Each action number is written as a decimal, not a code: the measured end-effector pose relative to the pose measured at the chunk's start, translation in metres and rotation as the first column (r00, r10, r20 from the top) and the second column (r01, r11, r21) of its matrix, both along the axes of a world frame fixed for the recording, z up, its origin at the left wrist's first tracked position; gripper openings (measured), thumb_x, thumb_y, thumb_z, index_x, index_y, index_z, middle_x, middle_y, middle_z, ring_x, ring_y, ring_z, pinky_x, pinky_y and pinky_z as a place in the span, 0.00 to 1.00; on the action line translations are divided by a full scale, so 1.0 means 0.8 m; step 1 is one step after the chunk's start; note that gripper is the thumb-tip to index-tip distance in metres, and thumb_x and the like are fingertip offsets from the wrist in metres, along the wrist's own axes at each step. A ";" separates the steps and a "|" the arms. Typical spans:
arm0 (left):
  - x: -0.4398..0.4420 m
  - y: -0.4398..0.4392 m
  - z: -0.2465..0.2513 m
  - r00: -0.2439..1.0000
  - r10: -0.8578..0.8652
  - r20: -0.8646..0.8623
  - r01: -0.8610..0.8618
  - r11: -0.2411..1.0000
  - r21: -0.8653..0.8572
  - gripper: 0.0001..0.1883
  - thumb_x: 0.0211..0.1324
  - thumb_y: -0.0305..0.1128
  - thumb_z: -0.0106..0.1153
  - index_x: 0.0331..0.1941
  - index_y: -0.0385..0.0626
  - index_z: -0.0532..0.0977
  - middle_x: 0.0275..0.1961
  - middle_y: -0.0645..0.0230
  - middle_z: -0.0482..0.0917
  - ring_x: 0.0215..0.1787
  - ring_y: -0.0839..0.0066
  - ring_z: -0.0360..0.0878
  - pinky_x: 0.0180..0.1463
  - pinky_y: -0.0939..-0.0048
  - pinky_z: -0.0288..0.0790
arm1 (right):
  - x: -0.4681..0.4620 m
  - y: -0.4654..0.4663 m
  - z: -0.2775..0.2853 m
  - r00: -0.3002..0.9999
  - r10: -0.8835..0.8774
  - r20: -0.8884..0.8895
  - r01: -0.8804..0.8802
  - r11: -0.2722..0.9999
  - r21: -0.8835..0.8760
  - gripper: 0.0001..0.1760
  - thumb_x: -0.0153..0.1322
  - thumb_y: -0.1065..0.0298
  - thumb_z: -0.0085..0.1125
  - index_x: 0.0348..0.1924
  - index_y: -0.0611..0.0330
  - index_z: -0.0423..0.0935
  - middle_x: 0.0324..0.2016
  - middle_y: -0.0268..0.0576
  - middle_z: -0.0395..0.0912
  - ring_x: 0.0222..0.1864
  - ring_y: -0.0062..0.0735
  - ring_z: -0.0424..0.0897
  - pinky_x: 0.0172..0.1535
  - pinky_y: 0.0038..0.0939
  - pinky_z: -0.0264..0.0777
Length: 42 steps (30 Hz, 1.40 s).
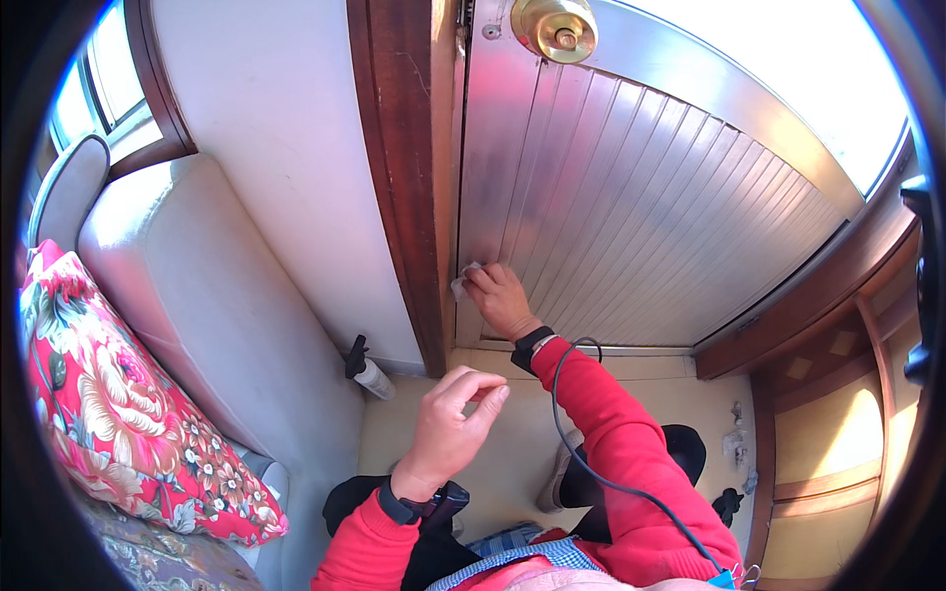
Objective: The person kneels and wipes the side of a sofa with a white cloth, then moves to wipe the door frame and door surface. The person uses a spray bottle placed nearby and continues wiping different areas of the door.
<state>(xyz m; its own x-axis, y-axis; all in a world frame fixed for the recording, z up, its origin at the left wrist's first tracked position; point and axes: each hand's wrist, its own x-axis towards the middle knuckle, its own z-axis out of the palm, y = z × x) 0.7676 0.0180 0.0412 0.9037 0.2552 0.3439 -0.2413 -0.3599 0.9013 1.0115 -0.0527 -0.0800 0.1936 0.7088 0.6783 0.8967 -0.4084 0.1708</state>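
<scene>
My right hand (502,299) presses a crumpled white tissue or cloth (460,287) against the lower left edge of a ribbed metal door (628,207), beside its wooden frame. In front of the door and lower in the view, my left hand (451,428) hangs in the air with its fingers curled and nothing held; thumb and forefinger stand a little apart. A round brass door knob (562,33) is at the top of the door. On the floor, left of my hands, a spray bottle (375,378) with a black trigger head stands by the wall.
A grey padded seat (222,295) with a red floral cushion (140,414) is at the left. The wooden door frame (399,162) rises beside the door. Wooden cabinetry (828,458) borders the right. A dark cable (591,465) runs along my right arm. A small black object (728,505) lies near the cabinetry.
</scene>
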 end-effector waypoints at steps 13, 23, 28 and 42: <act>-0.001 0.028 -0.011 0.994 0.108 0.014 -0.108 0.994 -0.002 0.06 0.64 0.28 0.66 0.39 0.37 0.83 0.35 0.66 0.84 0.35 0.77 0.82 0.42 0.73 0.75 | 0.038 0.025 0.274 0.988 -0.031 0.148 -0.042 0.885 0.463 0.13 0.60 0.74 0.68 0.39 0.52 0.86 0.44 0.36 0.82 0.50 0.45 0.79 0.51 0.41 0.75; -0.007 0.037 -0.007 0.986 0.140 0.093 -0.139 0.990 -0.018 0.06 0.65 0.29 0.65 0.39 0.38 0.82 0.34 0.65 0.82 0.31 0.75 0.81 0.38 0.72 0.75 | -0.012 0.002 0.140 0.999 -0.026 0.041 0.023 0.996 0.091 0.10 0.61 0.72 0.64 0.36 0.52 0.85 0.43 0.37 0.81 0.47 0.43 0.78 0.50 0.40 0.77; -0.013 0.036 -0.005 0.987 0.132 0.094 -0.129 0.991 -0.039 0.06 0.65 0.29 0.66 0.39 0.38 0.82 0.34 0.67 0.83 0.33 0.78 0.81 0.40 0.74 0.75 | 0.022 -0.016 0.259 0.994 -0.045 0.096 -0.008 0.869 0.494 0.14 0.62 0.79 0.65 0.40 0.53 0.86 0.46 0.41 0.81 0.49 0.50 0.78 0.51 0.43 0.76; -0.010 0.046 -0.001 0.981 0.142 0.132 -0.132 0.988 -0.086 0.06 0.66 0.29 0.65 0.39 0.37 0.81 0.33 0.66 0.81 0.31 0.77 0.79 0.37 0.73 0.73 | -0.010 -0.071 0.043 0.870 -0.269 -0.414 0.274 0.960 -0.048 0.13 0.65 0.76 0.62 0.42 0.57 0.86 0.48 0.44 0.81 0.57 0.48 0.78 0.54 0.39 0.77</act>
